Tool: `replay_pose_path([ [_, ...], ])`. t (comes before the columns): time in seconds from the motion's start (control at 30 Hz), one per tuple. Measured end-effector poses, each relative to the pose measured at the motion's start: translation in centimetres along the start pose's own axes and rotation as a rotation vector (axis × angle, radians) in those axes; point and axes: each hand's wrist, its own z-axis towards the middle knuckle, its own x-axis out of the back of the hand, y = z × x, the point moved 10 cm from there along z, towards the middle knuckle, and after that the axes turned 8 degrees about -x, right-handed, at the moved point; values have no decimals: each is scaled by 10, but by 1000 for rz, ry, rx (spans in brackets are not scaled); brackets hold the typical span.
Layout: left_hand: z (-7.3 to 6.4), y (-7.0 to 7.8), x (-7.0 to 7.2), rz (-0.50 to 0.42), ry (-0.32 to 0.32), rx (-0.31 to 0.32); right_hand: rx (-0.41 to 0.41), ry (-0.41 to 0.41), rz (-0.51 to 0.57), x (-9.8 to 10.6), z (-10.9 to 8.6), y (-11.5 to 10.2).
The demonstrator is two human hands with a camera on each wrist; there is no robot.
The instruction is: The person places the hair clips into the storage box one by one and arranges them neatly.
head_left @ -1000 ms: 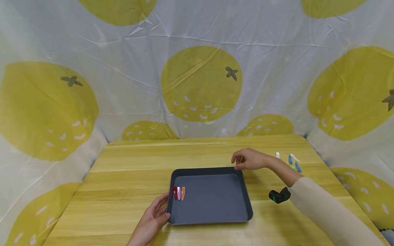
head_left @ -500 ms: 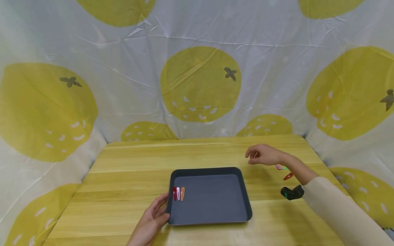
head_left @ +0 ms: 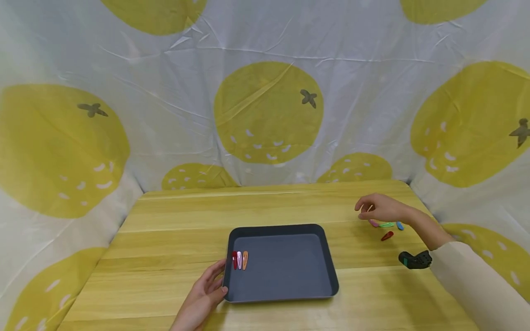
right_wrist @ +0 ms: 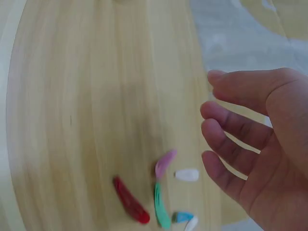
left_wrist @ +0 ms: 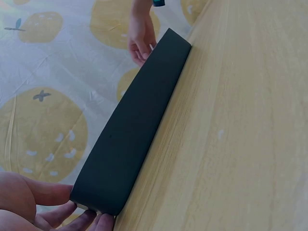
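Note:
A dark grey rectangular tray (head_left: 285, 271) lies on the wooden table, with a red hair clip (head_left: 234, 260), a pale pink hair clip (head_left: 239, 260) and an orange hair clip (head_left: 245, 260) side by side near its left wall. My left hand (head_left: 203, 294) grips the tray's near left corner, thumb at the rim and fingers against the outside and underside. Above the table on the right, my right hand (head_left: 383, 208) holds nothing, its fingers loosely bent. Below it lie a red clip (right_wrist: 131, 201), a green clip (right_wrist: 161, 207), a pink clip (right_wrist: 165, 163) and a white clip (right_wrist: 186, 174).
Beside the green clip, a blue clip (right_wrist: 183, 217) and another white clip (right_wrist: 191, 224) lie close together. A black device (head_left: 415, 259) sits at the right wrist. A lemon-patterned cloth (head_left: 269, 115) hangs behind the wooden table (head_left: 174, 239) and along its sides.
My right hand has moved from the tray's far right corner rightward, over by the loose clips. The left hand, the tray and the clips in it stay put.

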Motion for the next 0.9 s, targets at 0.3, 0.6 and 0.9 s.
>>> replay_pose_path([
  [0.3,-1,3,0,8,-4,-7,-90,15,25,9,-30,47],
  [0.6,0,3,0,15,5,4,-101,44,36,-1,-50,81],
  [0.9,1,1,0,27,5,14,-121,84,62,-7,-54,95],
])
